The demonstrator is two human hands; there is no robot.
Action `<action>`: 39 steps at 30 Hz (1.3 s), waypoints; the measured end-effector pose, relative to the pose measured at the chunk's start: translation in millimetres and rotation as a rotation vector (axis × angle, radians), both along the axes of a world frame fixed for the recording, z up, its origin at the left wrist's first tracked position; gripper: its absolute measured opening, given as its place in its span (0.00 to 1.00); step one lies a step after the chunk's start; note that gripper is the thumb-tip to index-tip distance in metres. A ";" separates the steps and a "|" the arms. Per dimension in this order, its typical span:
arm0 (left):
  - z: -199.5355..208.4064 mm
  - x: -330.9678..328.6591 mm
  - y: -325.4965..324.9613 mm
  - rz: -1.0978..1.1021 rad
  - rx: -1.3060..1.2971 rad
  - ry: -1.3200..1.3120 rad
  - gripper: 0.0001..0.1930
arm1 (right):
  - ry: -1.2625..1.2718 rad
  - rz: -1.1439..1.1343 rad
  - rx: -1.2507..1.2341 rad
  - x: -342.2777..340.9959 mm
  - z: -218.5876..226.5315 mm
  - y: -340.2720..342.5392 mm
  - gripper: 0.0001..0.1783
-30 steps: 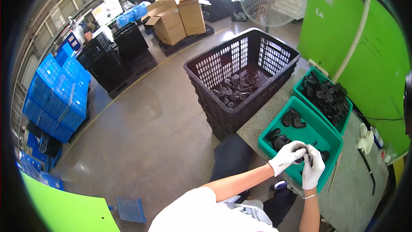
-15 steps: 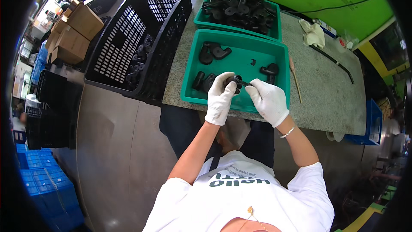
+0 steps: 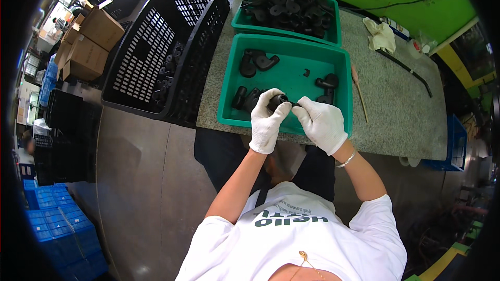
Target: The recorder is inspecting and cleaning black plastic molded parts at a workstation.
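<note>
My left hand [image 3: 266,125], in a white glove, is wrapped round a small black moulded part [image 3: 276,102]. Also gloved, my right hand [image 3: 324,125] pinches thumb and fingers together against the part's right side. What sits between those fingertips is too small and hidden to name. Both hands are over the near side of a green tray [image 3: 294,65]. Inside it lie several similar curved black parts: a pair [image 3: 255,62] at the back left, others [image 3: 327,87] at the right, and some [image 3: 240,97] partly behind my left hand. A small black scrap [image 3: 306,73] rests on the tray floor.
Behind stands a second green tray [image 3: 337,26] heaped with black parts. A tall black slatted crate [image 3: 195,62] with more parts is at the left. On the grey tabletop [image 3: 401,119] lie a thin stick [image 3: 360,99], a black tube [image 3: 409,69] and a white cloth [image 3: 379,36].
My right hand has shifted slightly left, closer to the black part. The thin dark piece seen at its fingertips is now mostly hidden. My left hand keeps its grip.
</note>
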State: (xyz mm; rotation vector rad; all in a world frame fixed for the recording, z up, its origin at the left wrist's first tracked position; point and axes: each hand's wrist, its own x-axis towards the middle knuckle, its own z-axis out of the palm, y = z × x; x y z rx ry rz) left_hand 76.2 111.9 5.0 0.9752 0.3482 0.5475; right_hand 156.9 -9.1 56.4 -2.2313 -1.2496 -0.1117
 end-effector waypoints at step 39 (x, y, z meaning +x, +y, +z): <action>19.0 -68.5 190.7 0.879 1.380 0.937 0.17 | -0.077 0.217 -0.242 125.6 -70.5 105.9 0.17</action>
